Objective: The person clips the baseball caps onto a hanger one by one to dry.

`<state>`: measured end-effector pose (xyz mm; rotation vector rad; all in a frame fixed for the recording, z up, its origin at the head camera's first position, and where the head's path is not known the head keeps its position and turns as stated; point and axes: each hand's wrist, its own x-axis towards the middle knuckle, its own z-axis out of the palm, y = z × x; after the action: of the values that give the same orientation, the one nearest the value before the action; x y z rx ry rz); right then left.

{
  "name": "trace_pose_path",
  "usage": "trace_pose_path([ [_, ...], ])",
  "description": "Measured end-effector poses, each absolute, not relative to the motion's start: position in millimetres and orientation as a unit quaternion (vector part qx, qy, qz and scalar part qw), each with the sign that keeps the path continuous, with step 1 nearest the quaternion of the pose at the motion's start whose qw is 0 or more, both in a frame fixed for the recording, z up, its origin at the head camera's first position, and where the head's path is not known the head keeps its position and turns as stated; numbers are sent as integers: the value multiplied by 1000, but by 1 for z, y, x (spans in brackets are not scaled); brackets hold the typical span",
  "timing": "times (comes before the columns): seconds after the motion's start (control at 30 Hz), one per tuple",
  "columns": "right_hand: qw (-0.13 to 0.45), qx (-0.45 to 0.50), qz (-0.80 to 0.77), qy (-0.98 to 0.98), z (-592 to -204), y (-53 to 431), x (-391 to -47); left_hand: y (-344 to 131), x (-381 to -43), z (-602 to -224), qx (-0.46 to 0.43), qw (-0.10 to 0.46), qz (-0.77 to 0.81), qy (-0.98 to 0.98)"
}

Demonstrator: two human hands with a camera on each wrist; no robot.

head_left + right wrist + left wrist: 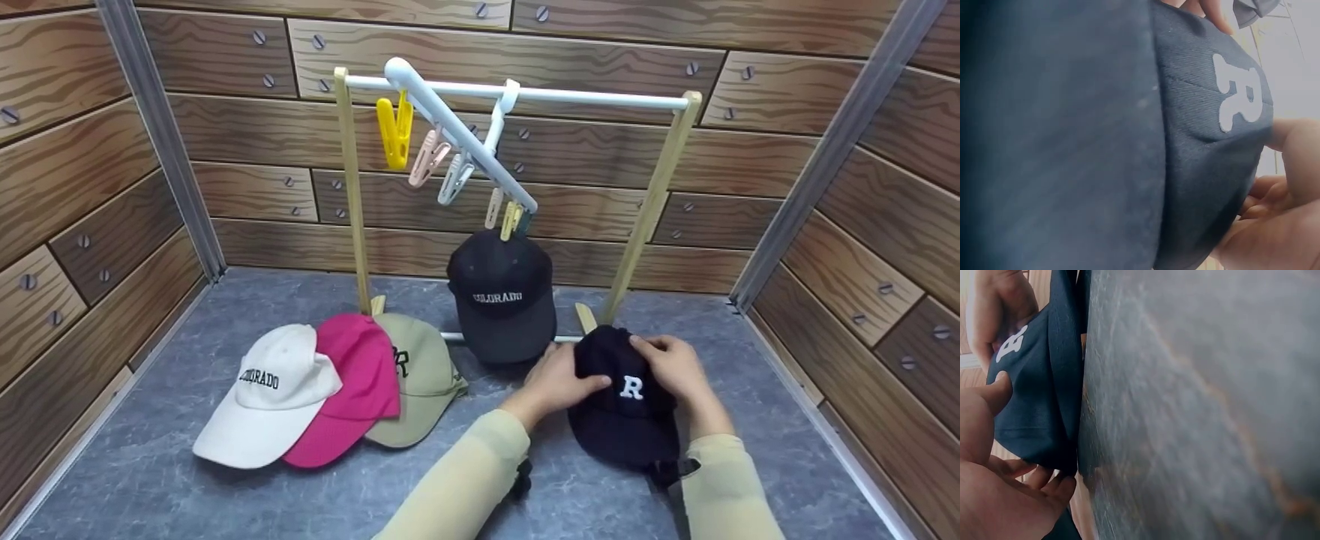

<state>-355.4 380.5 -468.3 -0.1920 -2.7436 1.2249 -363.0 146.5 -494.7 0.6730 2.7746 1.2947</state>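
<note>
Both hands hold a dark navy baseball cap [611,424] with a white letter R, low over the grey surface at the right. My left hand [559,379] grips its left side, the thumb on the front panel beside the letter and the fingers curled behind, as the left wrist view shows. On the opposite side my right hand [675,367] pinches the crown near the top. In the right wrist view the brim fills the left half, with the letter R [1235,93] beyond it. A black COLORADO cap [502,277] hangs from a yellow clothespin [511,220] just behind.
A white hanger bar [465,135] with several clothespins, including a larger yellow one [394,135], hangs from a rack with wooden posts [352,195]. To the left, a white cap [277,397], a pink cap [360,375] and an olive cap [424,375] lie overlapping. Wood-patterned walls enclose the surface.
</note>
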Motion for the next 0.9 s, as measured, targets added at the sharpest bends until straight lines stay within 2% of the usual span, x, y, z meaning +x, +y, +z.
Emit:
trace_pose_path([
  [0.27,59,-59,421,-903,-465,382,-354,146,-362,-495,204,1,409,889],
  [0.57,83,-53,447,-889,-463,383,-355,145,-361,-492,208,-2,441,873],
  [0.9,83,-47,493,-865,-460,382,-354,145,-359,-491,193,18,461,866],
])
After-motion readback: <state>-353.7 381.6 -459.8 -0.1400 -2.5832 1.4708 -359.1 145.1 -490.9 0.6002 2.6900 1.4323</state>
